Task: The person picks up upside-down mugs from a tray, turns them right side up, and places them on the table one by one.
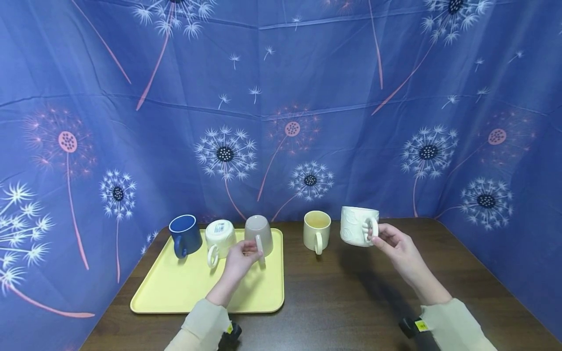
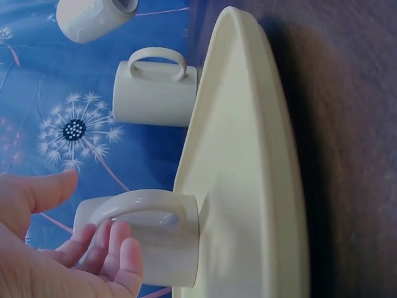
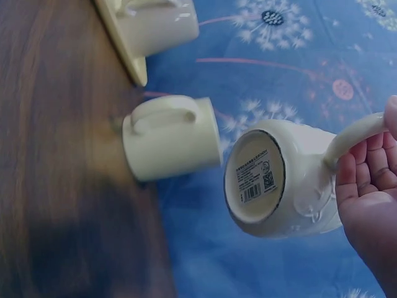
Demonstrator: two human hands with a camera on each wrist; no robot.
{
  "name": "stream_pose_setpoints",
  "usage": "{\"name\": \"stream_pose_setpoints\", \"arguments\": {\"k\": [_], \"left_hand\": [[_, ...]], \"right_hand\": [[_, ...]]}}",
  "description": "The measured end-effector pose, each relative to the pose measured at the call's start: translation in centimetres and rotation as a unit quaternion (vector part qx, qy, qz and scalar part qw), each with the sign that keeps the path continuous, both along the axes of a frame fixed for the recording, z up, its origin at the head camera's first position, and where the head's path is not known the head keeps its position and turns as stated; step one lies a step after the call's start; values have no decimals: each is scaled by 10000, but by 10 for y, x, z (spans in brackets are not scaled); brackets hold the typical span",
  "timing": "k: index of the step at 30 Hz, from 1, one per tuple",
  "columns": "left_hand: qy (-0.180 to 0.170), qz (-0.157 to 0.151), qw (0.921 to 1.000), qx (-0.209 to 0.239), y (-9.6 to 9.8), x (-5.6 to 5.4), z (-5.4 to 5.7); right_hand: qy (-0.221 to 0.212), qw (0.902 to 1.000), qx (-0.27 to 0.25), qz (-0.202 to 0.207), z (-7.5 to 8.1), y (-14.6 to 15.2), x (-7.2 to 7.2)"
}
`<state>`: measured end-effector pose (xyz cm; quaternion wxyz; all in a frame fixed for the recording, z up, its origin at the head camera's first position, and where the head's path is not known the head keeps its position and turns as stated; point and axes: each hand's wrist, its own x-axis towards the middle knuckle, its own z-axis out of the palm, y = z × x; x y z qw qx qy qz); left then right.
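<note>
My right hand grips the handle of a white mug with a raised pattern, held tilted above the table. In the right wrist view its base, with a printed label, faces the camera. My left hand is at the handle of a grey mug, which stands upside down on the yellow tray. Seen from the left wrist, the fingertips are right by that handle, while the thumb stays apart from it.
Also on the tray are an upright blue mug and an upside-down cream mug. A pale yellow mug stands upright on the brown table, right of the tray. A blue dandelion-print cloth hangs behind.
</note>
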<state>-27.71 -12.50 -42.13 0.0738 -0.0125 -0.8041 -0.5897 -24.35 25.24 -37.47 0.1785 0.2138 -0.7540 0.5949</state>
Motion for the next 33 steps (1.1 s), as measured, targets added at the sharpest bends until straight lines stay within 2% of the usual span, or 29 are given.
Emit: {"name": "stream_pose_setpoints", "arguments": {"k": [6,11,20,26,33], "left_hand": [[-70,107,9999,13,4,-1,-5],[-135,229,9994,216,7,-4,-7],[-487,321,9977,332,8,-11,-12],[-507,344,9971,450,8,-13,-12],[-595,293,9972,333,10,-13,-13]], "right_hand": [[-14,9999,92,-140,-10,5,-11],[-35,9990,242,-384,-16,8,-21],[-231,9989,160,-364,-35,13,-41],[-409,9982,235,-364,-49,17,-54],[-588,9967,373,-409,-61,22,-66]]}}
